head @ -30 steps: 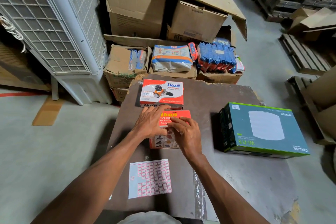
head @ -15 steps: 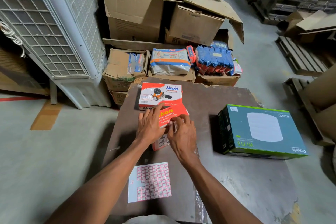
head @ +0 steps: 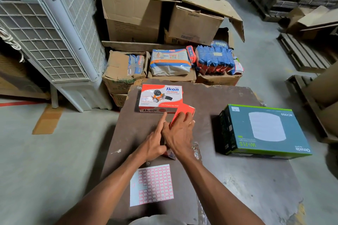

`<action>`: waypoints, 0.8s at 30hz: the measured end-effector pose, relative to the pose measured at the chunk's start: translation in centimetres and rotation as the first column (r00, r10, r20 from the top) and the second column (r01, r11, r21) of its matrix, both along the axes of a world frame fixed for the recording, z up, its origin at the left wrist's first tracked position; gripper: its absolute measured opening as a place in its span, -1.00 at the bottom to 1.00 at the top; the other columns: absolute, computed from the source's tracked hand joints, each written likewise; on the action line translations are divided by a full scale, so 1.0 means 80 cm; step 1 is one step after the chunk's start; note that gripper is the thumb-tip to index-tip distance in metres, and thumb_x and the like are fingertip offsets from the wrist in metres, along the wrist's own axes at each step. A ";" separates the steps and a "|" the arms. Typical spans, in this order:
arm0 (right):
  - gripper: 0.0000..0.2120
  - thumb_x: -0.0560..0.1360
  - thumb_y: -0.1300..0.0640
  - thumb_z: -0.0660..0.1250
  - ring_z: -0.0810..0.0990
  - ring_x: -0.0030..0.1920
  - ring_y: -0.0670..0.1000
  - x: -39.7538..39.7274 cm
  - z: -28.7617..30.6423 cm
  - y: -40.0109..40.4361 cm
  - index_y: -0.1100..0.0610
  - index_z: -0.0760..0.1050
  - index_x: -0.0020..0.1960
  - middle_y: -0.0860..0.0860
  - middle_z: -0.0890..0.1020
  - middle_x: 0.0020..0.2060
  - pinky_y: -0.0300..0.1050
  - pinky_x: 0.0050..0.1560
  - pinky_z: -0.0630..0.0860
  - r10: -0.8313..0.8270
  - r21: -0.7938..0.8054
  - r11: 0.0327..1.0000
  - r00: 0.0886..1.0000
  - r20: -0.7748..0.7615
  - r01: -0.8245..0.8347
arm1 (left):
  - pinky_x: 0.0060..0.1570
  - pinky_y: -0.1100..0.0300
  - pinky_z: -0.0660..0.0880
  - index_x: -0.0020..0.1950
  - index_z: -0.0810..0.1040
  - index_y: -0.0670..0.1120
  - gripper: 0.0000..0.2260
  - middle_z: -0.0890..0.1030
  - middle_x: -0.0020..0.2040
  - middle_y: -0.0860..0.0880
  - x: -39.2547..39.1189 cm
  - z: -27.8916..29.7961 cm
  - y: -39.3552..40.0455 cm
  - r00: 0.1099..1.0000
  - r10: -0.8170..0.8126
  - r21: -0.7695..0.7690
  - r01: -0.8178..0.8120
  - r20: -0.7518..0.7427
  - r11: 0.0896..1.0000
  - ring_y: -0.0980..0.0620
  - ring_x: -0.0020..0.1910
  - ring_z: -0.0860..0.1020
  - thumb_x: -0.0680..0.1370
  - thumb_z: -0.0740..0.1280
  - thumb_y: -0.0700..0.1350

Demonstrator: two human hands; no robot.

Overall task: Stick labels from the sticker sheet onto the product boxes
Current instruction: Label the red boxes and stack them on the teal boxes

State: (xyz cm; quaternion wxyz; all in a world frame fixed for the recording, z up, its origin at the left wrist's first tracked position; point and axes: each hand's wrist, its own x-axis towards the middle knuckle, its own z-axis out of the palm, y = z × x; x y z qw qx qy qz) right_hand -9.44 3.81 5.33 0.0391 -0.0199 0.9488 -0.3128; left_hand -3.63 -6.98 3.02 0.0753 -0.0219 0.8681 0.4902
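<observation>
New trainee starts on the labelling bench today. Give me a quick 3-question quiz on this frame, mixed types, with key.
1. True or false: the sticker sheet lies nearer the person than both hands.
2. Which box do the left hand and right hand hold tipped up off the table?
A. the teal Wi-Fi box
B. the near orange Ikon box
C. the far Ikon box
3. Fill in: the far Ikon box lies ____ on the table.

Key: 1 true; 2 B; 3 flat.
</observation>
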 end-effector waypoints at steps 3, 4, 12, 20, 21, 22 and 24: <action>-0.34 0.50 -0.19 0.24 0.17 0.50 0.45 0.002 0.002 -0.002 0.14 0.18 0.45 0.15 0.15 0.54 0.41 0.31 0.43 0.036 0.118 0.992 0.997 0.062 -0.043 | 0.56 -0.12 0.20 0.60 -0.16 0.36 -0.10 0.21 0.63 -0.03 0.003 -0.020 -0.011 0.999 0.029 0.083 -0.031 0.022 0.996 0.04 0.59 0.22 0.40 0.20 -0.17; -0.31 0.55 -0.15 0.24 0.07 0.55 0.46 0.002 0.001 -0.002 0.14 0.09 0.54 0.16 0.06 0.60 0.44 0.37 0.36 0.056 0.154 0.986 0.994 0.090 -0.070 | 0.56 -0.14 0.19 0.60 -0.13 0.37 -0.15 0.27 0.61 -0.03 0.001 -0.027 -0.013 0.997 0.056 0.093 -0.060 0.049 0.994 0.05 0.58 0.24 0.44 0.16 -0.17; -0.18 0.63 0.05 0.14 -0.29 0.56 0.47 -0.001 -0.007 0.027 -0.02 -0.39 0.63 0.19 -0.26 0.63 0.45 0.53 -0.05 0.150 0.337 0.921 0.975 0.163 -0.198 | 0.47 -0.17 0.34 0.58 0.10 0.31 -0.40 0.39 0.53 0.08 -0.029 -0.044 -0.006 0.990 0.120 0.017 -0.121 0.079 0.992 0.04 0.48 0.37 0.65 0.17 -0.17; -0.23 0.68 -0.01 0.19 -0.04 0.57 0.48 0.002 0.001 0.032 -0.04 -0.27 0.66 0.17 -0.19 0.65 0.37 0.46 0.27 0.195 0.378 0.895 0.970 0.148 -0.238 | 0.50 -0.19 0.31 0.58 -0.01 0.35 -0.31 0.08 0.66 0.08 -0.080 -0.021 0.012 0.998 0.044 -0.042 -0.043 0.038 0.998 -0.06 0.60 0.19 0.65 0.17 -0.25; -0.23 0.67 0.00 0.21 0.04 0.56 0.46 0.002 0.000 0.034 -0.05 -0.24 0.66 0.16 -0.15 0.65 0.35 0.45 0.29 0.204 0.369 0.898 0.970 0.134 -0.239 | 0.51 -0.18 0.28 0.60 -0.03 0.31 -0.29 0.06 0.66 0.07 -0.086 -0.019 0.012 0.997 0.043 -0.061 -0.040 0.057 0.997 -0.07 0.62 0.15 0.64 0.18 -0.26; -0.23 0.66 0.00 0.22 0.10 0.53 0.43 0.002 -0.002 0.038 -0.08 -0.22 0.66 0.16 -0.11 0.65 0.33 0.44 0.30 0.221 0.352 0.902 0.968 0.116 -0.248 | 0.53 -0.17 0.25 0.62 -0.05 0.28 -0.27 0.04 0.67 0.05 -0.089 -0.015 0.012 0.996 0.044 -0.070 -0.038 0.078 0.997 -0.06 0.62 0.11 0.62 0.19 -0.28; -0.24 0.64 -0.02 0.21 0.18 0.47 0.37 0.001 0.000 0.050 -0.12 -0.20 0.65 0.15 -0.06 0.65 0.33 0.43 0.30 0.297 0.296 0.904 0.951 0.085 -0.308 | 0.53 -0.17 0.23 0.62 -0.07 0.28 -0.21 0.03 0.67 0.04 -0.094 -0.015 0.007 0.993 0.058 -0.065 -0.052 0.104 0.997 -0.07 0.62 0.09 0.59 0.21 -0.30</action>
